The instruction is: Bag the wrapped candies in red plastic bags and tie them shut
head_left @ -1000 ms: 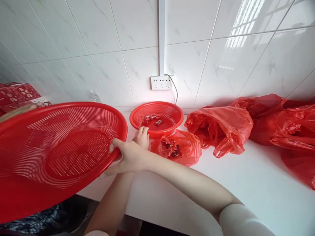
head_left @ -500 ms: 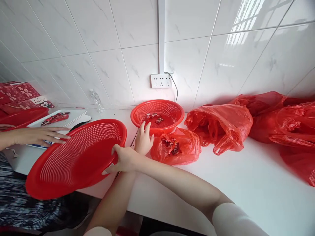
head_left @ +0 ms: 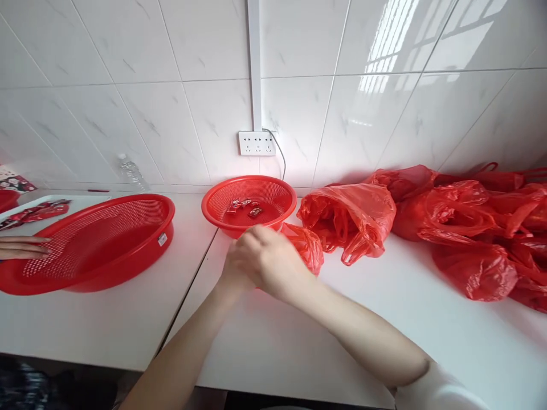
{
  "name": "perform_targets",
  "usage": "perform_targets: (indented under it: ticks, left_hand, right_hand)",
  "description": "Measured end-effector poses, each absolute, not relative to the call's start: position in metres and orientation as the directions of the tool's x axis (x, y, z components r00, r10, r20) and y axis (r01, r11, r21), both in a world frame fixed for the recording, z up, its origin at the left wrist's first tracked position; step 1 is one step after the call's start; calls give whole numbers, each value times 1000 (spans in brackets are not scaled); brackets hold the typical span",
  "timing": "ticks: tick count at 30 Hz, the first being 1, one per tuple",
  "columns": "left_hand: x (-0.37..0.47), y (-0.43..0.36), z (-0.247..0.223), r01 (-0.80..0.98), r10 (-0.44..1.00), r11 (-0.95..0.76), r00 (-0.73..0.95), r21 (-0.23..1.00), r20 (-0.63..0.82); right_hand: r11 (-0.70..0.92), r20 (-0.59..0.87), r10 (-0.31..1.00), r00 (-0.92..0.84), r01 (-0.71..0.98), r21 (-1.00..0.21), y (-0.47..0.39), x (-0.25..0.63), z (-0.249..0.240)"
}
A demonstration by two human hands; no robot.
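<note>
My left hand (head_left: pixel 236 269) and my right hand (head_left: pixel 273 263) are together over the near left side of a small red plastic bag (head_left: pixel 308 247), in front of the smaller red basket. My right hand is curled closed and blurred by motion; whatever is in its fingers is hidden. It covers the fingers of my left hand. Most of the bag lies behind my hands. The smaller red perforated basket (head_left: pixel 207 204) holds several small wrapped packets (head_left: pixel 255 212). At the left, a large red basket (head_left: pixel 149 250) tilts on the table, a co-worker's hand (head_left: pixel 23 247) at its far left side.
Several red plastic bags (head_left: pixel 363 210) spread along the wall to the right. A clear bottle (head_left: pixel 132 172) stands at the back left, near a white tray (head_left: pixel 92 199) with red packets. A power strip (head_left: pixel 257 143) hangs on the tiled wall. A seam crosses the white table (head_left: pixel 239 347).
My right hand has let go of the large basket and moved right to my left hand at the small bag. The large basket sits lower and farther left. The view has turned right.
</note>
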State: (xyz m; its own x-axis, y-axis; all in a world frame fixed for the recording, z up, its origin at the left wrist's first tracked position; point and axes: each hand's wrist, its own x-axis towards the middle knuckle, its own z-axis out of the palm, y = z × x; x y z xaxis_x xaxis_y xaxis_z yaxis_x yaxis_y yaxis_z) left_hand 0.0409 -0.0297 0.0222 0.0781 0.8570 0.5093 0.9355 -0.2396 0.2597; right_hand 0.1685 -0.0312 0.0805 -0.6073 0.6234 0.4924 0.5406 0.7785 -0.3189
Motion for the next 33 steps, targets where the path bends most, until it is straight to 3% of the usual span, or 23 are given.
perform_targets:
  ticks: [2, 4, 5, 7, 9, 11, 13, 16, 21, 24, 27, 29, 33]
  left_hand:
    - [48, -30, 18, 952, 868, -246, 134, 180, 478]
    - [50, -26, 19, 960, 879, -261, 191, 105, 436]
    - [48, -22, 23, 956, 882, -269, 196, 117, 429]
    - [41, -13, 40, 912, 883, -278, 119, 302, 454]
    - [32, -3, 65, 738, 890, -278, -43, 615, 455]
    - [24, 2, 95, 437, 916, -284, -141, 853, 377]
    - [20, 4, 122, 150, 907, -363, -167, 920, 386]
    - [23, 1, 147, -56, 855, -511, -143, 858, 499]
    - [48, -1, 146, -91, 836, -548, -23, 831, 549]
    - [70, -3, 137, -101, 867, -414, 261, 905, 425]
    - [89, -8, 131, 28, 868, -281, 433, 959, 241]
    - [95, -12, 129, 88, 884, -222, 438, 971, 163]
    - [96, -14, 129, 80, 894, -195, 424, 977, 144]
  right_hand:
    - [601, 510, 741, -437, 770, -214, -19, 203, 83]
    - [397, 425, 853, -303, 906, -149, -2, 235, 85]
    - [337, 331, 902, -275, 930, -146, 7, 250, 86]
    - [318, 136, 947, -291, 908, -274, 23, 278, 91]
    - [354, 163, 934, -317, 765, -538, 35, 301, 98]
    - [438, 381, 899, -216, 485, -757, 40, 315, 105]
    - [538, 540, 841, -36, 165, -827, 42, 319, 108]
    - [574, 571, 818, 76, -170, -801, 45, 315, 109]
    - [597, 620, 784, -25, -242, -765, 45, 303, 109]
    - [726, 740, 638, -215, -154, -670, 34, 292, 113]
    - [840, 718, 460, -522, -8, -543, 21, 282, 119]
    - [815, 652, 447, -612, -21, -579, 19, 279, 120]
    - [593, 603, 596, -530, -214, -776, 29, 282, 115]
